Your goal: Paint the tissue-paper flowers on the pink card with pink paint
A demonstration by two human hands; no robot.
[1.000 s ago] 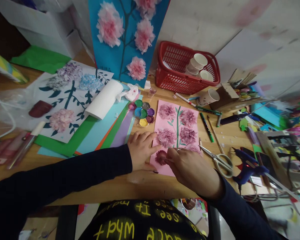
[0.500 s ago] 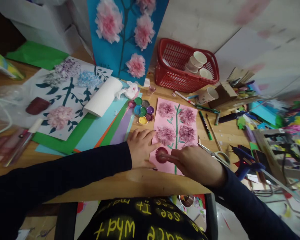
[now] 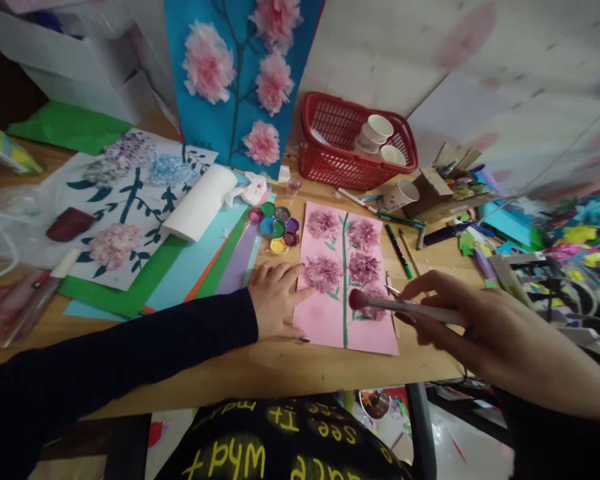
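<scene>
My left hand [image 3: 276, 298] lies flat with fingers apart on the left edge of a pink sheet [image 3: 330, 320] painted with a green stem and several purple flowers. My right hand [image 3: 485, 330] is lifted above the table at the right and closed on a white-handled brush [image 3: 405, 307]. The brush's reddish round tip hangs over the lower part of the pink sheet. A round paint palette [image 3: 278, 229] with several coloured wells sits just beyond my left hand.
A red basket [image 3: 330, 160] with paper cups stands at the back. Coloured paper sheets [image 3: 200, 267], a white paper roll [image 3: 200, 203] and a flower painting [image 3: 125, 200] lie left. Markers [image 3: 397, 250] and a paper cup [image 3: 400, 195] lie to the right, with craft clutter beyond them.
My right hand lifted the brush off the lower left of the pink sheet and drew back to the right. The dark round blot seen there earlier is gone. My left hand stayed put.
</scene>
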